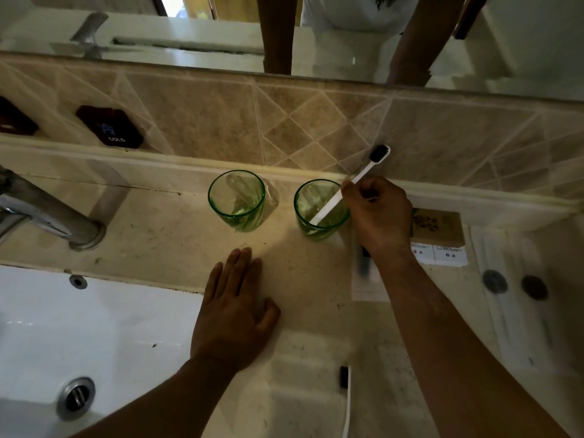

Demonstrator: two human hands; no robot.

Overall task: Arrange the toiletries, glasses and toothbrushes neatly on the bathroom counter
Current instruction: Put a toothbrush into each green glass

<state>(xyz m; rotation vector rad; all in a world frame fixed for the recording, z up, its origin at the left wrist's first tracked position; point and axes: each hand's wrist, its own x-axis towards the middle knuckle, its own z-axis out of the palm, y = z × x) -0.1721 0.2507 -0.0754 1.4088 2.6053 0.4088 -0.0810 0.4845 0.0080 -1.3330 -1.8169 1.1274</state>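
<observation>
White toothbrush (339, 194) with black bristles: leans tilted in the right green glass (321, 208), handle end at the glass bottom, head up and out toward the tiled wall (221, 121). The right hand (380, 216) pinches the handle between thumb and curled fingers just above the rim. The left green glass (237, 200) stands beside it, apart, upright. Both glasses sit on the beige counter (164, 229), near the back ledge. The left hand (235, 311) lies flat on the counter in front of the glasses, fingers straight and close together, holding nothing. A second toothbrush (346, 403) lies at the counter's near edge. A brown box (437, 229) lies right of the right hand. Faucet (47, 213) and white sink (79, 343) to the left.
</observation>
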